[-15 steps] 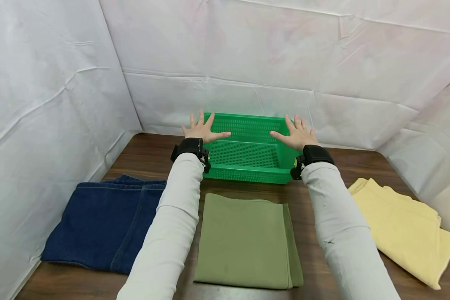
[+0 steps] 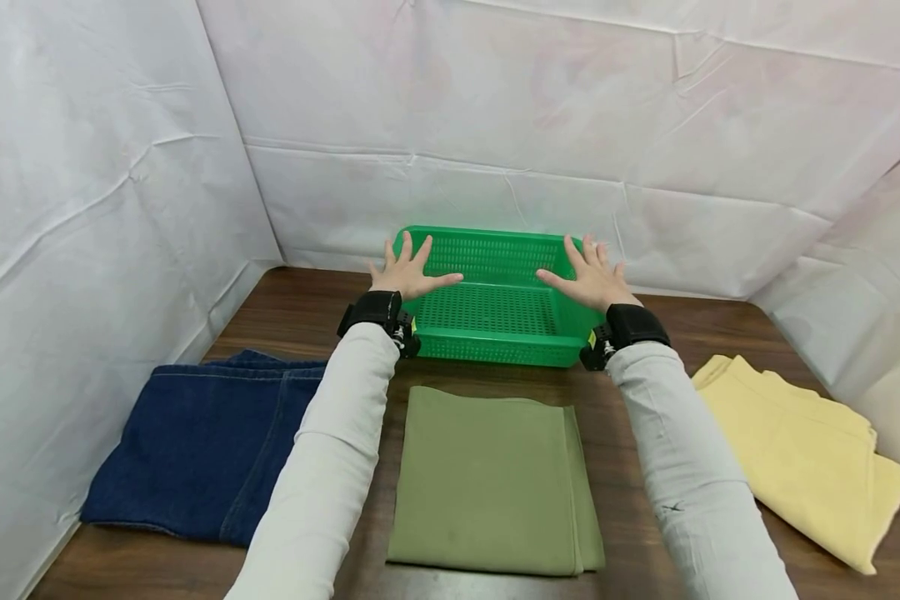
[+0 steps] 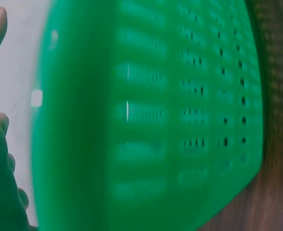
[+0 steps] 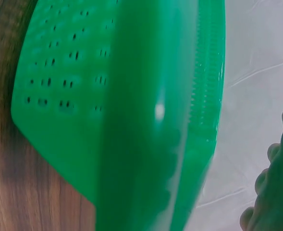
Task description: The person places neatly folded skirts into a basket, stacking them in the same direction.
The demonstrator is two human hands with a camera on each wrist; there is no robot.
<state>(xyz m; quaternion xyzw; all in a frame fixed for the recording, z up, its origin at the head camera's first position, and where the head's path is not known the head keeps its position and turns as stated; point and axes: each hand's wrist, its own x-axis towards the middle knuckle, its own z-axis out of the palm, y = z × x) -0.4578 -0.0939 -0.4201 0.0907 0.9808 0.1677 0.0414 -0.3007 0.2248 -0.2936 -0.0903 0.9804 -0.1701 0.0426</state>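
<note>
The left hand [image 2: 408, 277] and the right hand [image 2: 591, 282] are spread wide, fingers fanned and thumbs pointing inward, with nothing in their grasp. They are at opposite ends of a green plastic basket [image 2: 495, 349]; whether either touches its rim, I cannot tell. Black wrist straps [image 2: 375, 312] sit above light long sleeves [image 2: 333, 467], the right one bearing a small dark mark. The basket, with slotted walls and a perforated bottom, stands upright toward the back of the dark wood-grain counter [image 2: 300, 308]. In front of it, between the forearms, lies a folded olive-green cloth [image 2: 487, 483]. Folded dark blue denim [image 2: 195, 454] lies left of the left forearm, and a folded pale yellow cloth [image 2: 802, 458] right of the right forearm. Creased white sheeting [image 2: 495, 100] encloses the counter.
</note>
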